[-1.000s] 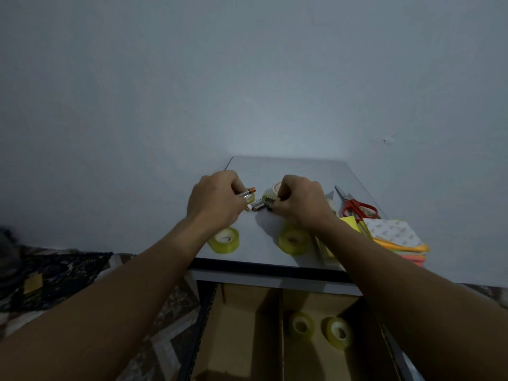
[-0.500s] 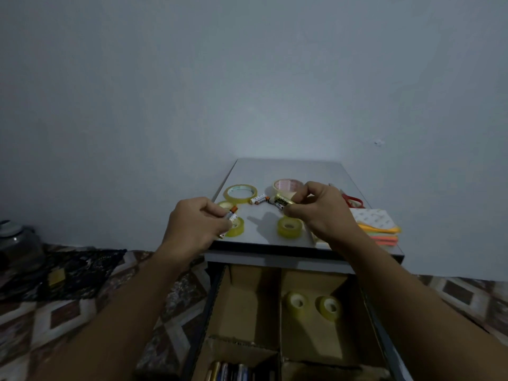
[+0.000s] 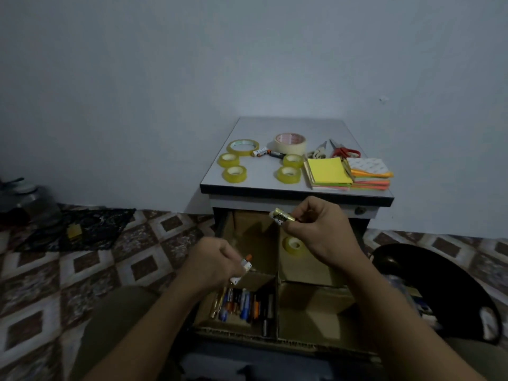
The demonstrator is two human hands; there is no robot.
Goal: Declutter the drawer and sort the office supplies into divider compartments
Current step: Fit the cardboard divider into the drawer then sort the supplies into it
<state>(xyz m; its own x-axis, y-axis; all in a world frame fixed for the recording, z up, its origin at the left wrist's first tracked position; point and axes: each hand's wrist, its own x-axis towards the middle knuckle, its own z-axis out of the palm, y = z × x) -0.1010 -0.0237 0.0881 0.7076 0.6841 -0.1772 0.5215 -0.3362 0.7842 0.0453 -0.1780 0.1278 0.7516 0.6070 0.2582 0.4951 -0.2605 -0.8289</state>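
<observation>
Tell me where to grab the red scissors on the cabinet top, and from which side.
Take the red scissors by their handle loops, coming down from above on the right side. They lie flat with the blades pointing away from you. The paler pair crowds their left, and the paper stack sits just in front, so the right side looks the most open.

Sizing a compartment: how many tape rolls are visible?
7. Six on the cabinet top: a wide roll, a masking roll, four yellow rolls. One more roll in the drawer's back-right compartment; the right hand may hide more.
</observation>
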